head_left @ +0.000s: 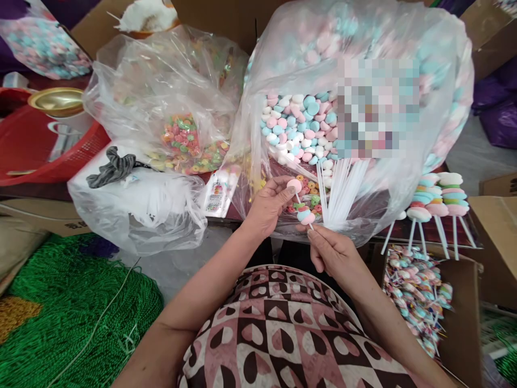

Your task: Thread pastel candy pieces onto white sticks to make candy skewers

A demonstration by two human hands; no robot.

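Between thumb and fingers, my left hand [272, 205] pinches a round pink marshmallow [294, 186] at the upper end of a white stick. Lower on that stick sits a short stack of blue, white and pink marshmallows [306, 215] with a reddish piece on top. My right hand [329, 245] is closed on the stick's lower end, below the stack. Just beyond my hands, loose white sticks [343, 188] lie bunched on a large clear bag [383, 215]. Pastel marshmallows [301, 126] and colourful ring candies [309, 186] show in the bag's opening.
Finished marshmallow skewers [438, 196] rest at the table's right edge, above a cardboard box [460, 323] of wrapped ones. To the left are a bag of coloured candies [181, 134], a white plastic bag [161, 205] and a red basket [76, 156]. Green cord [81, 312] is heaped below.
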